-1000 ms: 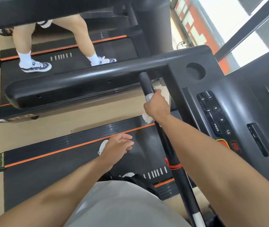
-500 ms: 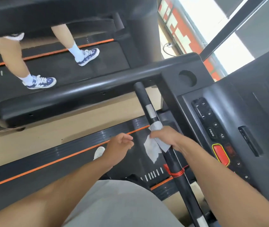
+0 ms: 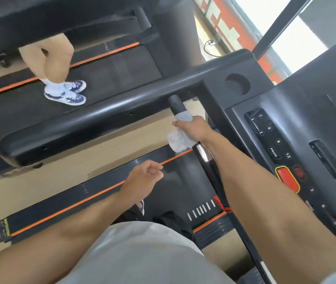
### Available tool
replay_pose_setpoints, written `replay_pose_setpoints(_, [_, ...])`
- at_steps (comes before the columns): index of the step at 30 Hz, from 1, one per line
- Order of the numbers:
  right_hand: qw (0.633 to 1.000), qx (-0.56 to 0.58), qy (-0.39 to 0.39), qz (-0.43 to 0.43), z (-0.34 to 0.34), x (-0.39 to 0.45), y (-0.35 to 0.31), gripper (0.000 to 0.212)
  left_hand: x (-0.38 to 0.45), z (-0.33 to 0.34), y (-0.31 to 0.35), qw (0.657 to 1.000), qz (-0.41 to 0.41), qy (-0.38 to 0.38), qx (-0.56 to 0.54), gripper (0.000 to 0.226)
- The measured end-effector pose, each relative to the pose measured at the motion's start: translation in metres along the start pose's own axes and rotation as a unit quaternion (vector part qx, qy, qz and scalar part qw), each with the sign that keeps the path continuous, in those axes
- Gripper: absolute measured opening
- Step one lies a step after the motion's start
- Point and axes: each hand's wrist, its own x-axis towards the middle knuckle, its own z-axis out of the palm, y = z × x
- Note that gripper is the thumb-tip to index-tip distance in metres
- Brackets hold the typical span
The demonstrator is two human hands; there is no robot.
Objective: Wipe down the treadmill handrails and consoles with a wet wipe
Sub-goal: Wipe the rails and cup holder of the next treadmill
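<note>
Treadmill handrail [image 3: 93,119], broad and black, runs across your view and meets the console [image 3: 298,144] with its red stop button [image 3: 286,178]. Beneath it, your right hand [image 3: 193,130] clamps a wet wipe [image 3: 180,140] around the upper end of the thin black grip bar [image 3: 210,167]. Your left hand [image 3: 142,181] hangs loosely curled above the belt [image 3: 173,189], holding nothing.

R hand [image 3: 193,128] grips wipe [image 3: 180,140] round handrail [image 3: 208,167] (L hand [image 3: 142,181] prob. idle).
</note>
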Motion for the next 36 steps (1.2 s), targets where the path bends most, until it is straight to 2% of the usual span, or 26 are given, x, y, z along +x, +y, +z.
replay_pose_setpoints(5, [0.992,-0.012,-0.114,0.043,-0.025,-0.043,0.063,0.013,-0.004,0.008,-0.006,1.000,0.000,-0.010,-0.007,0.012])
replay_pose_setpoints(8, [0.988,-0.044,-0.134,0.058,-0.035,-0.072,0.099,0.018,-0.012,0.028,-0.004,1.000,0.000,-0.028,0.001,0.012])
replay_pose_setpoints(10, [0.988,-0.064,-0.121,0.065,-0.037,-0.090,0.113,0.018,-0.017,0.043,-0.002,0.999,-0.003,-0.039,-0.002,0.012])
replay_pose_setpoints(13, [0.992,-0.097,-0.062,0.048,-0.035,-0.104,0.122,0.028,-0.029,0.059,0.002,0.998,0.001,-0.057,0.003,0.011])
replay_pose_setpoints(14, [0.991,-0.124,-0.047,0.036,-0.033,-0.109,0.121,0.034,-0.032,0.063,0.003,0.998,0.006,-0.059,-0.003,0.010])
replay_pose_setpoints(16, [0.976,-0.217,-0.008,0.026,-0.026,-0.120,0.123,0.034,-0.038,0.070,0.004,0.998,0.011,-0.059,-0.007,0.010])
replay_pose_setpoints(18, [0.930,-0.362,0.059,0.024,-0.014,-0.138,0.126,0.039,-0.042,0.076,0.001,0.998,0.012,-0.054,-0.006,0.013])
replay_pose_setpoints(20, [0.869,-0.468,0.155,-0.039,-0.003,-0.152,0.138,0.054,-0.046,0.082,0.001,0.999,0.009,-0.048,-0.015,0.014])
replay_pose_setpoints(22, [0.841,-0.475,0.231,-0.116,-0.002,-0.164,0.146,0.060,-0.050,0.089,0.001,0.999,0.004,-0.045,-0.015,0.014])
replay_pose_setpoints(23, [0.865,-0.435,0.223,-0.118,-0.006,-0.166,0.148,0.056,-0.052,0.092,0.000,0.999,0.004,-0.046,-0.013,0.013])
replay_pose_setpoints(25, [0.935,-0.296,0.175,-0.086,-0.020,-0.169,0.142,0.024,-0.056,0.095,0.001,0.999,-0.001,-0.049,-0.019,0.013])
replay_pose_setpoints(26, [0.961,-0.199,0.173,-0.085,-0.025,-0.167,0.140,0.027,-0.058,0.096,0.002,0.998,-0.005,-0.048,-0.029,0.013])
replay_pose_setpoints(27, [0.972,-0.097,0.199,-0.082,-0.030,-0.165,0.134,0.038,-0.058,0.095,0.003,0.998,-0.007,-0.045,-0.037,0.013])
replay_pose_setpoints(29, [0.968,0.046,0.234,-0.072,-0.031,-0.159,0.119,0.041,-0.056,0.087,0.006,0.999,-0.001,-0.030,-0.035,0.013])
replay_pose_setpoints(30, [0.971,0.066,0.217,-0.075,-0.028,-0.155,0.113,0.041,-0.053,0.081,0.009,0.999,0.003,-0.018,-0.033,0.013])
replay_pose_setpoints(31, [0.982,0.031,0.168,-0.076,-0.022,-0.151,0.107,0.044,-0.049,0.075,0.011,0.999,0.004,-0.002,-0.038,0.013])
replay_pose_setpoints(33, [0.990,-0.103,0.053,-0.085,-0.007,-0.144,0.102,0.063,-0.039,0.062,0.018,0.998,0.000,0.023,-0.061,0.015])
replay_pose_setpoints(34, [0.983,-0.140,0.036,-0.112,0.000,-0.138,0.101,0.073,-0.033,0.055,0.022,0.997,0.000,0.031,-0.071,0.016])
replay_pose_setpoints(36, [0.968,-0.160,0.061,-0.181,0.006,-0.124,0.098,0.074,-0.019,0.043,0.029,0.995,0.010,0.040,-0.091,0.017])
